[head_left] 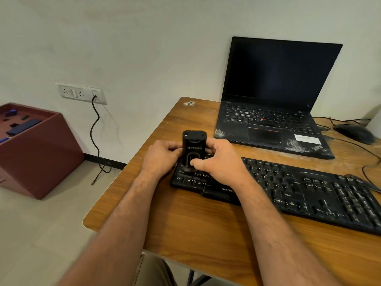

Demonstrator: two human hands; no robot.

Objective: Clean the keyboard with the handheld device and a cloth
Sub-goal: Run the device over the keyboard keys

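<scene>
A black full-size keyboard (305, 188) lies across the wooden table (185, 230), slanting toward the right. A black handheld device (193, 146) with white lettering stands upright on the keyboard's left end. My left hand (161, 156) grips its left side. My right hand (221, 162) grips its right side, with the thumb on the device's front panel. No cloth is in view.
An open black laptop (274, 100) with a dark screen sits behind the keyboard. A black mouse (354, 133) and cables lie at the right. On the floor to the left stands a maroon cabinet (39, 155); a black cord (95, 137) hangs from a wall socket.
</scene>
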